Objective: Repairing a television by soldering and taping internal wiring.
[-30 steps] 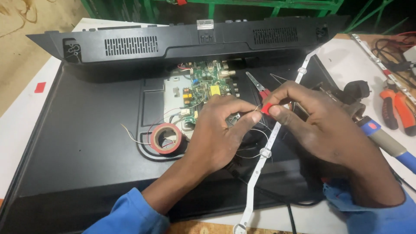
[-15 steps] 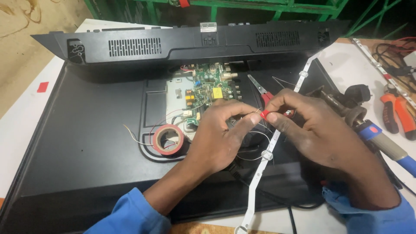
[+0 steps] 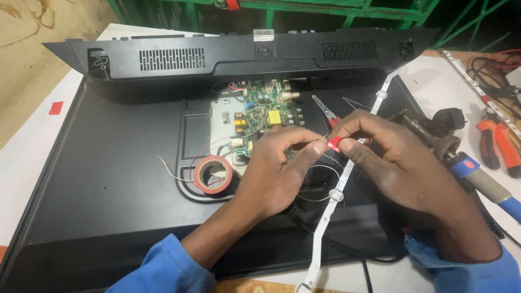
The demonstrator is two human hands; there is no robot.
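We see the left hand (image 3: 274, 176) and right hand (image 3: 399, 165) meeting over the opened back of a flat black television (image 3: 108, 179), which lies face down on the white worktop (image 3: 24, 157). Both grips are pinched together on a small red piece (image 3: 334, 143) — it sits between the fingertips of the two hands, just right of the green circuit board (image 3: 266, 111). Whether it is tape or wire insulation we cannot tell. Thin wires (image 3: 320, 184) loop below the hands.

A white LED strip (image 3: 331, 209) runs diagonally under the right hand, from the near edge of the worktop up toward the raised black rear cover (image 3: 239, 54). A roll of red tape (image 3: 213, 174) rests on the television back, left of the left hand and near it. Red-handled cutters (image 3: 325, 110) lie just beyond the fingertips.

To the right of the right hand — a soldering iron with a blue-and-grey handle (image 3: 480, 182), and further out, orange-handled pliers (image 3: 499, 146). Both sleeves are blue.
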